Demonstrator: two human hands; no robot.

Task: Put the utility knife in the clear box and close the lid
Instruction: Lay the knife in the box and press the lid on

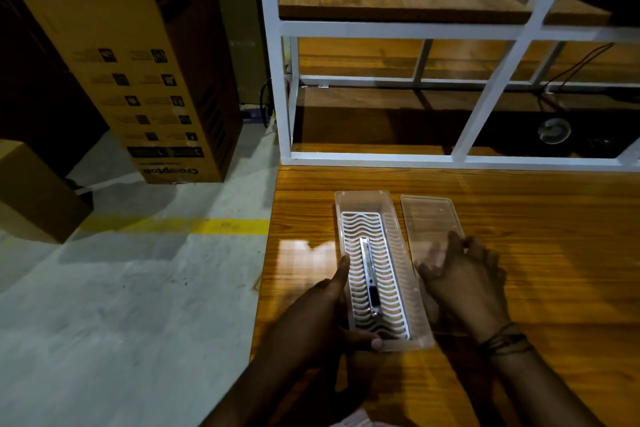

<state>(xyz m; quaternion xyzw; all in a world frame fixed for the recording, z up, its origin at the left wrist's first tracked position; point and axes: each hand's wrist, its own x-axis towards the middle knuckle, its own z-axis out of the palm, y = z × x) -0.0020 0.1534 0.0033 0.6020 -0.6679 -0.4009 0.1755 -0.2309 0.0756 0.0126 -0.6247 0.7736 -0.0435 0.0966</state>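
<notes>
Wooden counter (519, 218) at lower right; utility knife (370, 277) lies inside clear box (394, 218); left hand (322, 315) fingers grip the box's near left corner; right hand (464, 281) fingers close on lid (429, 218) lying just beside it.

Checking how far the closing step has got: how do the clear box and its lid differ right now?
The clear box is deep and holds a white wavy grid tray with the utility knife on it; the lid is flat and bare. The left hand grips the box's near left corner, while the right hand grips the lid's near end. Both are clear plastic, lying side by side on the wooden table.
</notes>
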